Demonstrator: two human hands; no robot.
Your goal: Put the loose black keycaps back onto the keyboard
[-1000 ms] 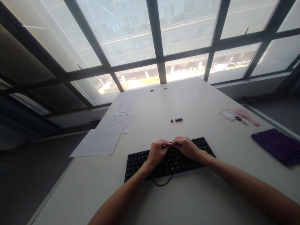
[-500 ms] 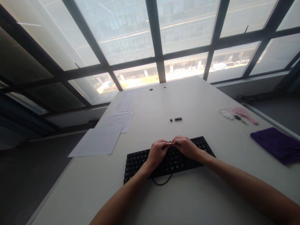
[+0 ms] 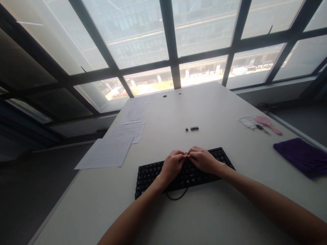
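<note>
A black keyboard (image 3: 150, 175) lies slightly askew on the white table, its cable looping out at the near edge. Over its middle, my left hand (image 3: 174, 165) and my right hand (image 3: 200, 159) come together, fingertips meeting near the back row of keys. Both hands are closed in a pinch at the same spot, around what looks like a small black keycap, mostly hidden by the fingers. Beyond the keyboard sit several loose black keycaps (image 3: 194, 128), with a single keycap (image 3: 186, 129) a little to their left.
Printed sheets (image 3: 104, 153) lie along the table's left edge. To the right are a purple cloth (image 3: 301, 157), a pink handled object (image 3: 267, 124) and a clear plastic bag (image 3: 247, 122). Large framed windows (image 3: 201, 30) stand behind the table (image 3: 163, 136).
My fingertips have drawn closer together over the same spot, covering the small dark piece seen between them before. The keyboard and loose keycaps have stayed in place.
</note>
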